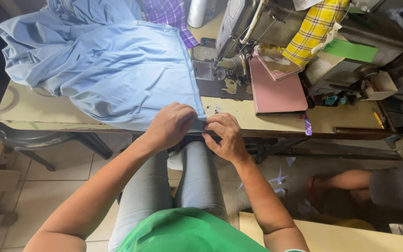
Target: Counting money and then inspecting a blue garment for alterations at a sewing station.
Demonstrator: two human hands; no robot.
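A light blue garment [113, 70] lies spread over the left half of the sewing table [267, 122]. My left hand [170, 125] pinches the garment's near right corner at the table's front edge. My right hand [227, 137] grips the same corner just to the right, fingertips touching the left hand's. The grey sewing machine [257, 23] stands at the back right, its needle area [218, 65] beyond the cloth's right edge.
A pink pad [276, 91] lies by the machine. Yellow plaid cloth [313, 28] drapes over the machine, purple plaid cloth [169, 14] lies behind the blue garment. Another person's leg [350, 179] is at the right. A dark chair [33, 137] sits under the table's left.
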